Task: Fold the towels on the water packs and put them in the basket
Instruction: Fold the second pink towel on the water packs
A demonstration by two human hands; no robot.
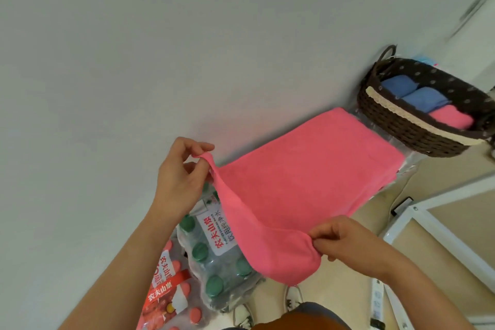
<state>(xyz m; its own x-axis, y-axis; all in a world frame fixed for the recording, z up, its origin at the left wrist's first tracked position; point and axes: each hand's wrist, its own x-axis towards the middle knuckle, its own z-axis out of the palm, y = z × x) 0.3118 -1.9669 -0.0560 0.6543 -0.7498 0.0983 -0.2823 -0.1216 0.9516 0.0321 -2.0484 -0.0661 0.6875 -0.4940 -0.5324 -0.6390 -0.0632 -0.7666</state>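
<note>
A pink towel [308, 177] lies spread over the shrink-wrapped water packs [214, 257] against the wall. My left hand [179, 177] pinches its near-left corner and holds it lifted. My right hand [345, 244] pinches the near-right corner, and the near edge sags in a fold between the two hands. The dark woven basket [407, 128] stands beyond the towel's far end, at the right. Inside it lie two folded blue towels [417, 96] and one folded pink towel [450, 118].
A pack of red-capped bottles [171, 297] sits at the lower left beside the green-capped one. The grey wall fills the left and top. A white frame [417, 225] lies on the beige floor at right. My shoes [293, 297] show below the towel.
</note>
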